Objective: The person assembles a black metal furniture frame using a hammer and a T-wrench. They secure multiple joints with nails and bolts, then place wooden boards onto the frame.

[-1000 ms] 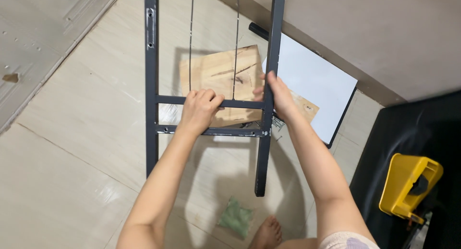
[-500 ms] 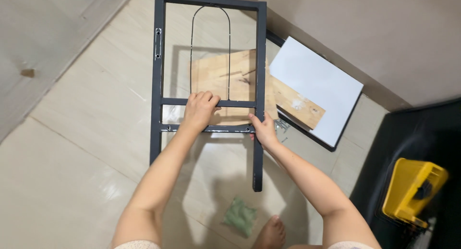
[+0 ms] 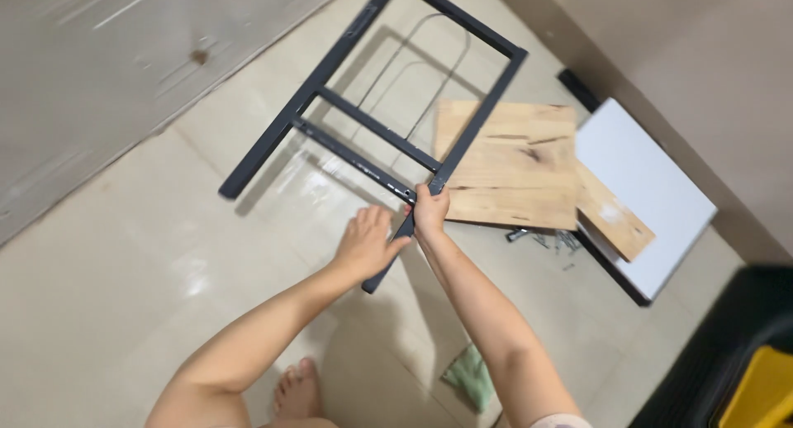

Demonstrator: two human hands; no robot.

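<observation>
A dark grey metal frame [image 3: 330, 97] with two crossbars and a thin wire loop lies tilted over the tiled floor. My right hand [image 3: 429, 211] grips its right leg just below the lower crossbar. Beside that leg, my left hand [image 3: 363, 242] hovers with fingers spread, holding nothing. Behind the frame a light wooden board [image 3: 516, 164] lies flat on the floor.
A white panel [image 3: 640, 197] with a smaller wooden piece [image 3: 615, 217] on it lies to the right, with small loose hardware [image 3: 549, 240] near it. A green cloth [image 3: 469, 377] and my bare foot [image 3: 293, 391] are below. A yellow object [image 3: 764, 391] sits on black material at bottom right.
The frame has swung from upright in the view to a slant toward the upper left. My left hand let go of the crossbar; my right hand kept its grip on the right leg.
</observation>
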